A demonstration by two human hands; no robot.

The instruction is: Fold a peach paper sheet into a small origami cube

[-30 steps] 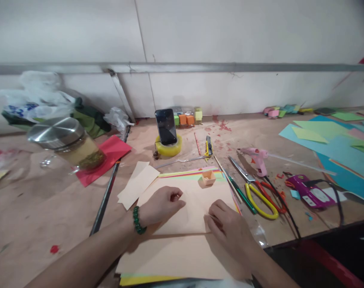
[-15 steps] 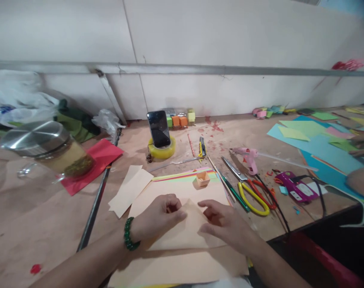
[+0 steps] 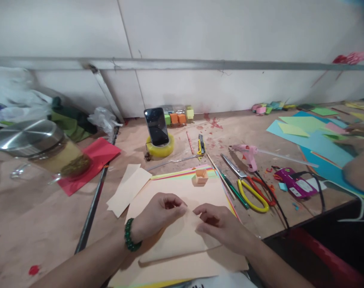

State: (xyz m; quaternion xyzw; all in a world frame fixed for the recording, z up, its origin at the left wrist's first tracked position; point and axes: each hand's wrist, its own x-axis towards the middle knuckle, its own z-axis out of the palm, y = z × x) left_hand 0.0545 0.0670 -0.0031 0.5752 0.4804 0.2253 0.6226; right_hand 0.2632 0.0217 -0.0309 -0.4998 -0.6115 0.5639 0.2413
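Observation:
A peach sheet of paper (image 3: pixel 182 240) lies in front of me on a stack of the same colour, its near edge curled up a little. The fingertips of my left hand (image 3: pixel 162 212), which wears a green bead bracelet (image 3: pixel 130 235) at the wrist, pinch the sheet near its far point. Close beside it, my right hand (image 3: pixel 219 224) has its fingers curled onto the same sheet, thumb below. Between the two hands the paper's tip is partly hidden by fingers. A small open peach paper box (image 3: pixel 201 176) stands on the stack just beyond them.
Right of the stack lie scissors (image 3: pixel 253 196), a pink glue gun (image 3: pixel 249 156) and a purple device (image 3: pixel 295 184). Behind stand a phone (image 3: pixel 156 126) on a tape roll (image 3: pixel 160 148) and a cutter (image 3: pixel 201 145). A glass jar (image 3: pixel 62 156) sits left. Another person's arm (image 3: pixel 360 172) is at right.
My right hand has moved left, closer to my left hand, and its fingers have closed in on the sheet. The sheet's near edge has lifted and curled.

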